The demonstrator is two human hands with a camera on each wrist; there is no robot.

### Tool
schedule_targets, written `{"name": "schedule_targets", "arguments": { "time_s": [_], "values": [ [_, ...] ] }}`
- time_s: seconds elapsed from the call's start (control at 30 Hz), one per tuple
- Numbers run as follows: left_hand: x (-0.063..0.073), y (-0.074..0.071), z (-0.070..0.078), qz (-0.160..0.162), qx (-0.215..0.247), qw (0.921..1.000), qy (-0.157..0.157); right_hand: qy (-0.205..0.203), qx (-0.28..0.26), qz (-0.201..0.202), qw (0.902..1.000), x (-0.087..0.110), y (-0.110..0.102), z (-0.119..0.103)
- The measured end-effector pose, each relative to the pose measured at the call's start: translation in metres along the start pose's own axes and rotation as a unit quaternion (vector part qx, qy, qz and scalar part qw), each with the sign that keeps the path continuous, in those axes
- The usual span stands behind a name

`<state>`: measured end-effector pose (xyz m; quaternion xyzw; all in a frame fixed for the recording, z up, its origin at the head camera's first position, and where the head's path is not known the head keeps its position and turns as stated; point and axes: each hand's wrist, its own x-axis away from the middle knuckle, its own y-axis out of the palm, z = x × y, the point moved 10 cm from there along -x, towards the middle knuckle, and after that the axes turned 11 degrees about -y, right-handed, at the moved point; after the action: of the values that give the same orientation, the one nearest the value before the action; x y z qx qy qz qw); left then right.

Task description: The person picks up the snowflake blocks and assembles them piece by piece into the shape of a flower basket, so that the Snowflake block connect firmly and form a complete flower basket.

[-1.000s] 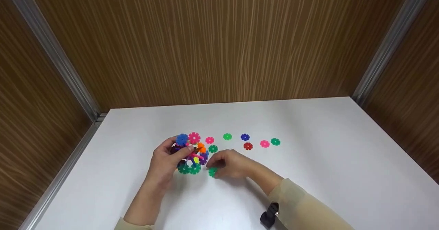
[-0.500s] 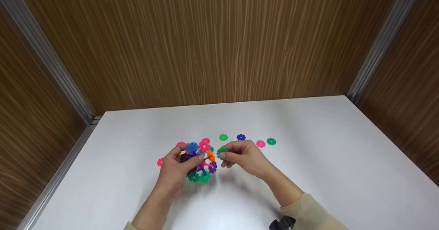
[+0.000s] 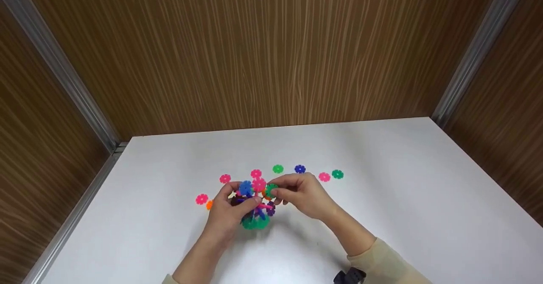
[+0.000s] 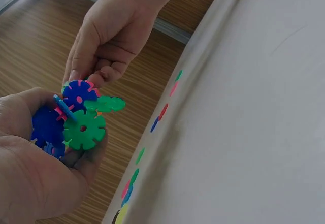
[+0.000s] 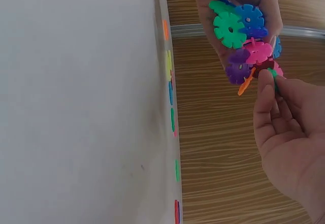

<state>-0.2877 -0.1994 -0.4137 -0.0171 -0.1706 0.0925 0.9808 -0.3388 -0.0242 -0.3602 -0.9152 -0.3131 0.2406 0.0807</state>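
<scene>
Pinching a green disc [image 3: 270,188] in the right hand [image 3: 310,197], beside a multicoloured cluster [image 5: 258,52].
Gripping that cluster in the curled left hand [image 3: 229,213], over the white table [image 3: 382,199], near loose discs [image 3: 324,176].

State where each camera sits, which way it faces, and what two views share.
Head: worn on the person's head, facing forward and down at the white table and wood-grain panels; left hand, right hand and sleeves show.
Left wrist: on the left wrist, facing the disc cluster; left hand at lower left, right hand from the top.
Right wrist: on the right wrist, facing the cluster; right hand, pinching a green disc, at lower right, left hand at top.
Shared: both wrist views show both hands and the cluster.
</scene>
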Motion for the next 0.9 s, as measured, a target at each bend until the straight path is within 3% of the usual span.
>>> {"name": "schedule_targets", "arguments": {
  "time_s": [0.2, 0.6, 0.73, 0.9],
  "values": [
    [0.000, -0.002, 0.001, 0.020, -0.009, 0.9997, 0.007, 0.006, 0.038, 0.010, 0.9992, -0.001, 0.000, -0.003],
    [0.004, 0.001, 0.005, 0.043, -0.018, 0.9989, 0.012, -0.003, 0.025, -0.003, 0.9997, -0.003, 0.005, -0.002],
    [0.003, 0.004, 0.006, 0.008, -0.004, 0.9998, 0.018, -0.006, 0.008, 0.008, 0.9999, -0.003, -0.001, 0.000],
    [0.000, 0.012, 0.006, -0.097, 0.057, 0.9936, 0.006, -0.019, 0.010, 0.005, 0.9998, -0.005, -0.009, -0.005]
  ]
}}
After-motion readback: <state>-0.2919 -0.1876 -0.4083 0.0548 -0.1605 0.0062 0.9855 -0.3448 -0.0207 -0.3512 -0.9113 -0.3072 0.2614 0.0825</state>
